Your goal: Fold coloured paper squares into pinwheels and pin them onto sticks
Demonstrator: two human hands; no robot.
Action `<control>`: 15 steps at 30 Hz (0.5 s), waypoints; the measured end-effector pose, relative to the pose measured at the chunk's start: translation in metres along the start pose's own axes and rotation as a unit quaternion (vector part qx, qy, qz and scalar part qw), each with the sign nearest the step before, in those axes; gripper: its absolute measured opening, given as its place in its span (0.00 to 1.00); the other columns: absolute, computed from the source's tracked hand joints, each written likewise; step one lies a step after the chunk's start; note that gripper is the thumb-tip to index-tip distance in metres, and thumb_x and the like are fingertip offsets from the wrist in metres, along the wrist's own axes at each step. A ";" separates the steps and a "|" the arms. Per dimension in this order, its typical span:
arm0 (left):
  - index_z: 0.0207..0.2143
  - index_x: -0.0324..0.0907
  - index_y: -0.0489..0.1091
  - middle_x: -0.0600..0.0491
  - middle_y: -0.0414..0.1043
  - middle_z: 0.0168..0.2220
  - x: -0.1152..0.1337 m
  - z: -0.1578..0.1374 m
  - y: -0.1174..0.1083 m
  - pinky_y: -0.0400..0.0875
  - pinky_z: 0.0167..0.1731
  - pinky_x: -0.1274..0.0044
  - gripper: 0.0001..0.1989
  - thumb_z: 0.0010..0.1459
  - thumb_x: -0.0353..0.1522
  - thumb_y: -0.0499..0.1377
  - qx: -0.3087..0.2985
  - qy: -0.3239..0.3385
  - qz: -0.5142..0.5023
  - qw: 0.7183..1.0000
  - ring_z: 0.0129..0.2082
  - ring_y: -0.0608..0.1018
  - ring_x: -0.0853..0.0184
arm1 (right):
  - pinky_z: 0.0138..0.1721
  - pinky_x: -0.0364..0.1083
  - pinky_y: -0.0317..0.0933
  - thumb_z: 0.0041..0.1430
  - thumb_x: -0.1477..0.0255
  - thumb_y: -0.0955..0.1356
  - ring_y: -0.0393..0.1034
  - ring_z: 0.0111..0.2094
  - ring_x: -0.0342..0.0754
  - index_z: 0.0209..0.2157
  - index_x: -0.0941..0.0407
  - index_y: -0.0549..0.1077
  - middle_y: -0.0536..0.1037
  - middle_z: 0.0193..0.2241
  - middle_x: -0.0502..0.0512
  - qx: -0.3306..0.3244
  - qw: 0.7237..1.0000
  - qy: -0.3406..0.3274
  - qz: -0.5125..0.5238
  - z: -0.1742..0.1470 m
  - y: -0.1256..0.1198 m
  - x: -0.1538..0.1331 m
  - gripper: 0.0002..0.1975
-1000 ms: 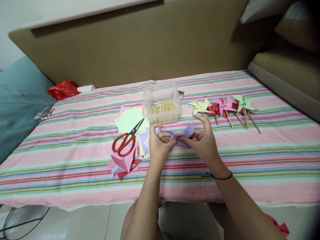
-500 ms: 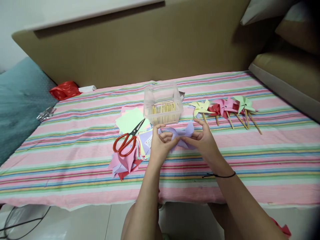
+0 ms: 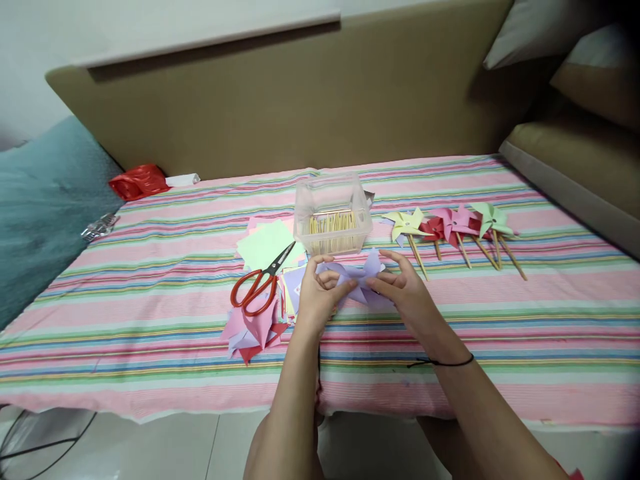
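A purple paper pinwheel (image 3: 361,287) with curled blades is held up between both hands, over the striped cloth. My left hand (image 3: 319,293) pinches it from the left, thumb near its middle. From the right, my right hand (image 3: 403,287) grips the same paper with thumb and fingers. No stick shows on this pinwheel. Just beyond the hands stands a clear plastic box (image 3: 333,243) with short wooden sticks (image 3: 334,223) inside. Left of my left hand, red-handled scissors (image 3: 260,283) lie on colored paper sheets (image 3: 267,243) and cut paper pieces (image 3: 253,327).
Several finished pinwheels (image 3: 457,223) on sticks lie to the right. A red plastic bag (image 3: 140,181) and a white box-like item (image 3: 183,180) are at the far left. The sofa back (image 3: 280,107) rises behind the striped cloth (image 3: 150,293).
The view has shifted slightly, so the scene sits a little lower. My fingers have moved a little on the purple pinwheel; both hands still hold it.
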State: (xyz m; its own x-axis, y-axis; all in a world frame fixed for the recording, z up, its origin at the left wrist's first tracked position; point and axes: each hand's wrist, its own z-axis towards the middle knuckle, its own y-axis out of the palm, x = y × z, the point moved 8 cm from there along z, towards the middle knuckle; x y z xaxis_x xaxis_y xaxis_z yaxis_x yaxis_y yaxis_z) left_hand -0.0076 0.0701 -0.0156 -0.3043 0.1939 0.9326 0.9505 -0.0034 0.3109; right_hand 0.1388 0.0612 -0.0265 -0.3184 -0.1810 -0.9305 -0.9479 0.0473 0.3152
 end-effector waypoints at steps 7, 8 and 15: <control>0.41 0.45 0.57 0.59 0.74 0.24 0.009 0.000 -0.011 0.68 0.23 0.81 0.30 0.37 0.29 0.70 0.033 0.028 0.017 0.999 0.20 0.75 0.71 | 0.36 0.45 0.67 0.47 0.65 0.75 0.76 0.32 0.46 0.52 0.52 0.60 0.82 0.29 0.50 0.023 1.000 -0.017 -0.001 -0.001 -0.002 -0.002 0.33; 0.41 0.44 0.57 0.59 0.74 0.24 0.011 0.001 -0.015 0.68 0.24 0.81 0.30 0.37 0.29 0.70 0.050 0.036 0.009 0.998 0.20 0.75 0.72 | 0.38 0.46 0.67 0.48 0.64 0.75 0.77 0.33 0.47 0.53 0.52 0.60 0.82 0.31 0.51 0.030 0.999 -0.025 -0.005 -0.001 -0.003 -0.003 0.33; 0.41 0.44 0.58 0.58 0.74 0.24 0.022 -0.002 -0.056 0.67 0.24 0.82 0.30 0.37 0.29 0.70 0.130 0.082 -0.127 0.980 0.20 0.75 0.73 | 0.45 0.50 0.66 0.51 0.64 0.73 0.77 0.35 0.47 0.51 0.51 0.63 0.82 0.34 0.52 0.068 0.994 -0.084 -0.022 -0.005 -0.007 -0.019 0.27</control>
State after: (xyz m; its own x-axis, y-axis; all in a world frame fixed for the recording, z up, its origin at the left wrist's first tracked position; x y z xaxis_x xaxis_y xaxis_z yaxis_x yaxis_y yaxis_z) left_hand -0.0676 0.0729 -0.0125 -0.5196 -0.0045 0.8544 0.8200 0.2783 0.5001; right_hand 0.1512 0.0594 -0.0099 -0.2634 -0.0198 -0.9645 -0.9504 0.1765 0.2559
